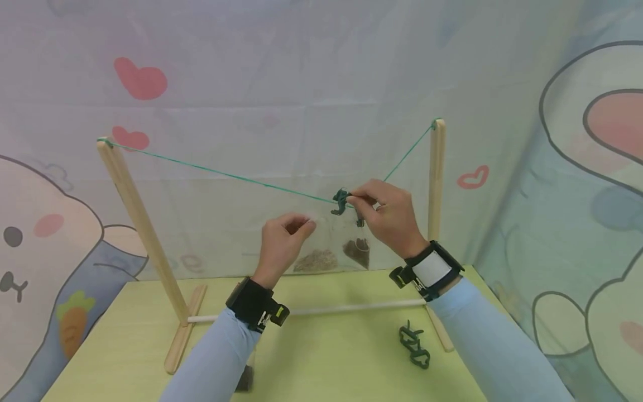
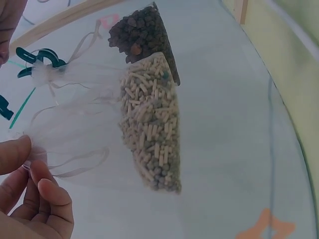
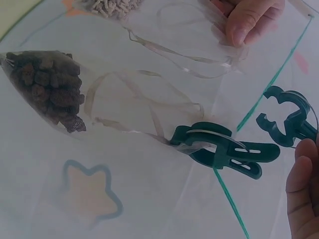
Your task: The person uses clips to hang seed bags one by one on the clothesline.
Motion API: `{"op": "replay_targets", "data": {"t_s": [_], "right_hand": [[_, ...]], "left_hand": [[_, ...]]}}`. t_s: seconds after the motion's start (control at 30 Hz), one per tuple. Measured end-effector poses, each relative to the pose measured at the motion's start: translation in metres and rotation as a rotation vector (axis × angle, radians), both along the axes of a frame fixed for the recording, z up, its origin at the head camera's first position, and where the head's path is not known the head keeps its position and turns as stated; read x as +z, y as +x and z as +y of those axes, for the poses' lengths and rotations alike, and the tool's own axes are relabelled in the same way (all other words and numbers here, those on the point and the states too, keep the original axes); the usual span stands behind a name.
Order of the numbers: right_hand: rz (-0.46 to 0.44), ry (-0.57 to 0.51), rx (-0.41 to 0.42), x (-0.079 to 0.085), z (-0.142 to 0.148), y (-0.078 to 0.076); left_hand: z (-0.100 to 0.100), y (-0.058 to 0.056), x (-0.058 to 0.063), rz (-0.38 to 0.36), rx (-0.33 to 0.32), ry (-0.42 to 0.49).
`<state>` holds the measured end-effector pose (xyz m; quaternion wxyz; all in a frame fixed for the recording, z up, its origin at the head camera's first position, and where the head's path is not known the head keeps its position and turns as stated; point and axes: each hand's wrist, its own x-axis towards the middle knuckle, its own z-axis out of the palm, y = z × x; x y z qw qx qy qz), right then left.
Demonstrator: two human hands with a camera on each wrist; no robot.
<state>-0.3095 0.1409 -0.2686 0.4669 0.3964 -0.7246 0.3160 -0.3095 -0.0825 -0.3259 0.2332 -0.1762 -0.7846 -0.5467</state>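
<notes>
My left hand pinches the gathered top of a sheer drawstring bag whose bottom holds pale pellets. Between the thumb and fingers of my right hand is a dark green spring clip, its jaws parted beside the green string. A second green clip sits on that string, just below the right hand, and grips the top of another sheer bag holding dark brown lumps. In the head view the pellet bag hangs left of the dark one.
The string sags between a left wooden post and a right wooden post. A white rod joins their feet. Several green clips lie on the yellow table. A dark-filled bag is partly hidden by the left sleeve.
</notes>
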Motion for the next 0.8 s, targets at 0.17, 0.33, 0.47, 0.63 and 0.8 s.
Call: {"op": "replay_targets", "data": {"t_s": [0.17, 0.33, 0.47, 0.63, 0.8], "right_hand": [[-0.046, 0.015, -0.031, 0.004, -0.004, -0.009], [-0.159, 0.039, -0.052, 0.006, -0.008, -0.016], [-0.239, 0.076, -0.054, 0.009, -0.011, -0.018], [-0.317, 0.107, -0.042, 0.011, -0.016, -0.019], [-0.376, 0.118, -0.034, 0.013, -0.020, -0.019]], "left_hand": [[0.002, -0.008, 0.003, -0.031, -0.001, 0.015], [0.004, -0.016, 0.004, -0.027, -0.001, 0.042], [0.006, -0.018, 0.005, -0.045, -0.026, 0.078], [0.008, -0.018, 0.007, -0.072, -0.078, 0.138], [0.010, -0.017, 0.008, -0.096, -0.111, 0.186]]}}
